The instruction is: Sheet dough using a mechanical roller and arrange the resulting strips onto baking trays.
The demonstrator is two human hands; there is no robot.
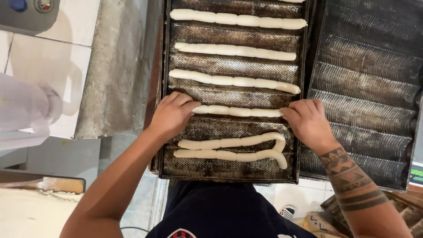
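Observation:
A dark perforated baking tray (pixel 233 169) with long grooves lies in front of me. Several pale dough strands rest in its grooves. My left hand (pixel 172 114) presses on the left end of one dough strand (pixel 238 111) in the middle groove. My right hand (pixel 308 121) holds the right end of the same strand. Two more dough strands (pixel 229 148) lie side by side in the nearest groove, their right ends curled. Three straight strands (pixel 233 80) fill the grooves farther away.
A second grooved tray (pixel 365 101), with no dough on it, sits to the right and overlaps the first tray's edge. A grey concrete ledge (pixel 119 66) and white tiles are at the left. Floor tiles and a shoe (pixel 288 211) show below.

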